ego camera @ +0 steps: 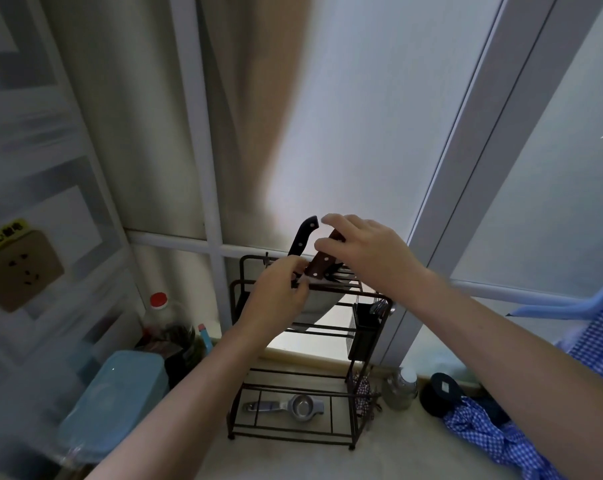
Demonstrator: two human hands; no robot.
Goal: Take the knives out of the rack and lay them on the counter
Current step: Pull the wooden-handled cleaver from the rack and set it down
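A dark metal wire rack (pixel 239 355) stands on the pale counter (pixel 293 459) against the window. Two knives stand in its top slots: one with a black riveted handle (pixel 301 239) and one with a brown wooden riveted handle (pixel 320 265). My right hand (pixel 365 251) curls over the top of the brown handle, fingers wrapped on it. My left hand (pixel 275 296) pinches at the base of that same knife where the blade meets the rack. A wide blade (pixel 317 304) shows below my left hand.
A metal lemon squeezer (pixel 286 407) lies on the rack's bottom shelf. A black utensil holder (pixel 364 327) hangs at the rack's right. A teal box (pixel 120 400) and a red-capped bottle (pixel 158 317) sit left; a steel jar (pixel 402 388), black lid (pixel 442 393) and blue checked cloth (pixel 494 441) sit right.
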